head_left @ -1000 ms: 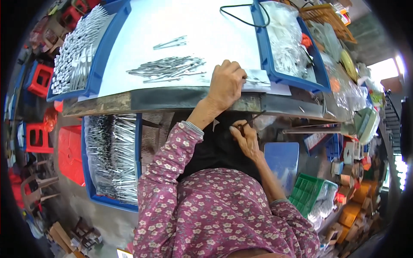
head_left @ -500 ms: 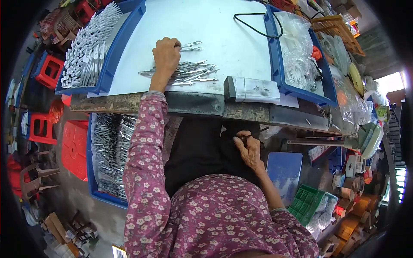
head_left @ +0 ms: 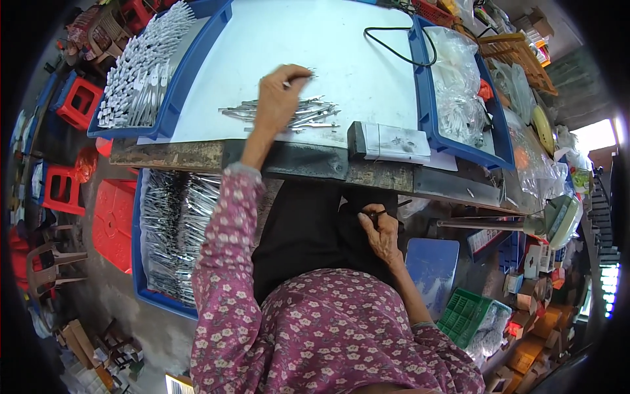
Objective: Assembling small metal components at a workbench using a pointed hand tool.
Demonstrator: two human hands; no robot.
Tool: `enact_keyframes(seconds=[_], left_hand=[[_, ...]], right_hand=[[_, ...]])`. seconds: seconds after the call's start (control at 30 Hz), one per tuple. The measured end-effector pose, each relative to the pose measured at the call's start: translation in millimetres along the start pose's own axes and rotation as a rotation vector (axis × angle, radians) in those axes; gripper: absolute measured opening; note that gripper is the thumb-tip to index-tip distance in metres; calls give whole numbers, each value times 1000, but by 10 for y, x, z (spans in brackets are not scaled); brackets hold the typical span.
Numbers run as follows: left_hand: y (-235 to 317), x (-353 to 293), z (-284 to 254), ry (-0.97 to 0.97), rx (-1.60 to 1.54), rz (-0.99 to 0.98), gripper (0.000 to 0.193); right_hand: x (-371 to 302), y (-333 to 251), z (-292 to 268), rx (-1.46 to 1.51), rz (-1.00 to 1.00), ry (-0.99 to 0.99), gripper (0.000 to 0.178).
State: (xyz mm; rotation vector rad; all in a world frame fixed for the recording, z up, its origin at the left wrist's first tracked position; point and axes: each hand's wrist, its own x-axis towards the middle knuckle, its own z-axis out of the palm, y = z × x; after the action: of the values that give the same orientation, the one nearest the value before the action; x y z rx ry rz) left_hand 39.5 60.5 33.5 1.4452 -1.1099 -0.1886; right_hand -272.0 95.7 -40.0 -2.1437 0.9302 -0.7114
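Note:
My left hand (head_left: 279,98) is over the white sheet (head_left: 328,39) on the table, its fingers pinched around thin silver metal pieces. A bit of metal shows between the fingers, and a tip pokes out past them; the rest is hidden and slightly blurred. Just below and to the right of that hand lies a loose pile of slim metal pieces (head_left: 315,113). Low at my lap, beneath the table edge, my right hand (head_left: 382,236) is closed around a dark, thin, rod-like tool (head_left: 403,203), only partly visible.
A blue tray (head_left: 172,92) of white-ended metal pieces stands at left, another blue tray (head_left: 430,125) with plastic bags at right. A paper-topped block (head_left: 397,142) sits near the table edge. Below left is a blue bin (head_left: 140,262) of metal pieces, beside red stools (head_left: 113,226).
My left hand has moved right across the sheet, and the two pieces beside it are now mostly under its fingers. My right hand has stayed in place.

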Motion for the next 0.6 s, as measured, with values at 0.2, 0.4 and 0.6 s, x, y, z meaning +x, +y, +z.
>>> enact_keyframes(seconds=[0.2,0.4,0.6], left_hand=[[1310,-689,104,-455,-921,42,32],[1981,-928,139,-613,-1392,214,19],[2168,-1059,114,-757,-1722,340,40]], right_hand=[[-17,-84,5,-45,1,-9,17],[-92,45,85,-138,-40,105,17],[-5,-10,61,-6,31,15,15]])
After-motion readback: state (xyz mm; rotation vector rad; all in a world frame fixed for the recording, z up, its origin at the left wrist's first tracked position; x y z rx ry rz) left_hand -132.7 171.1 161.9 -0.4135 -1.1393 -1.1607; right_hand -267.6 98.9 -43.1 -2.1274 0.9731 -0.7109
